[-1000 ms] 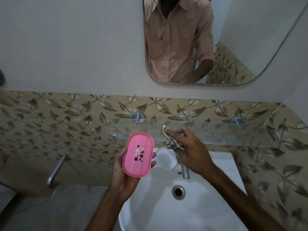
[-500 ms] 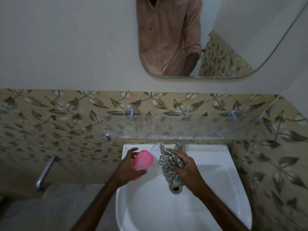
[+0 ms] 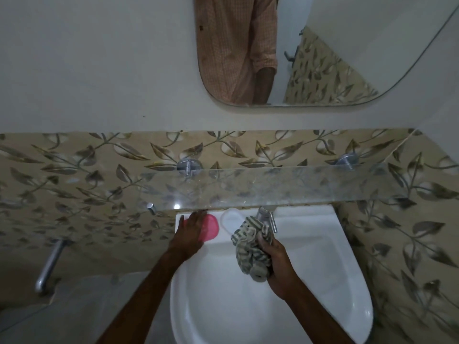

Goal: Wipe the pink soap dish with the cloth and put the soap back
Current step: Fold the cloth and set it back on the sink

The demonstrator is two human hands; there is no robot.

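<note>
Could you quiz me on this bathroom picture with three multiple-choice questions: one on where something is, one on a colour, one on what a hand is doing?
1. Where is the soap dish?
A. on the glass shelf
B. on the sink's back ledge, left of the tap
C. in the basin

2. What colour is it?
A. pink
B. blue
C. green

3. What is the right hand doing?
A. hanging empty
B. turning the tap
C. gripping the striped cloth

Answers:
1 B: it lies on the sink ledge under the left hand, left of the tap.
2 A: its uncovered edge shows pink.
3 C: the fingers are closed round the bunched cloth.
</note>
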